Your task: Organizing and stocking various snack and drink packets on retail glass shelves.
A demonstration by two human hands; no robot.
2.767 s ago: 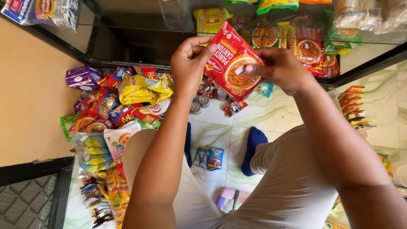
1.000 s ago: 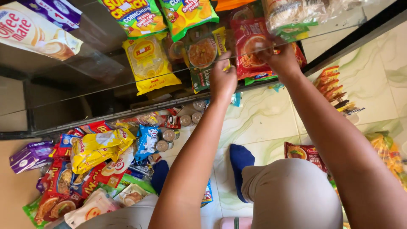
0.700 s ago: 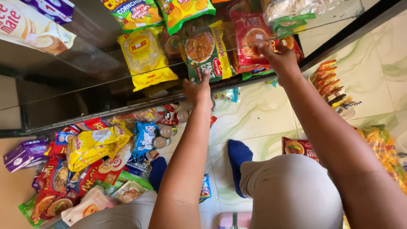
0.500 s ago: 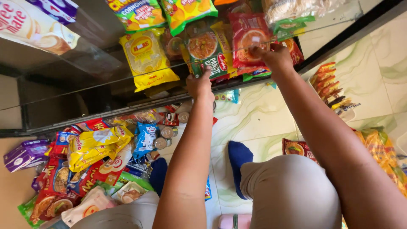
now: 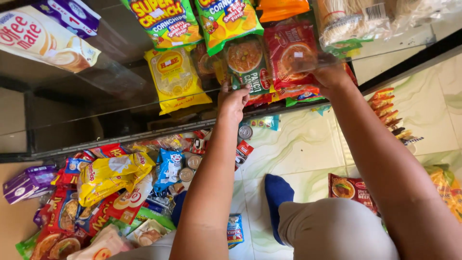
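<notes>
Left hand: the left hand (image 5: 234, 102) rests at the front edge of the glass shelf (image 5: 96, 77), fingers curled together on the lower edge of the green noodle packet (image 5: 245, 60).
Right hand: the right hand (image 5: 328, 72) is closed on the red noodle packet (image 5: 290, 55), fingers over its lower right corner; part of the hand is blurred behind the glass.
Red noodle packet: lies flat on the shelf, just beside the green noodle packet and touching it.
Shelf stock: a yellow packet (image 5: 174, 77) lies left of the green one; two corn-chip bags (image 5: 197, 19) lie behind them.
Floor: a heap of snack packets (image 5: 103, 185) and small tins (image 5: 192, 163) lies on the tiled floor (image 5: 298, 144) below the shelf; another red noodle packet (image 5: 350, 188) lies near the person's knee.
</notes>
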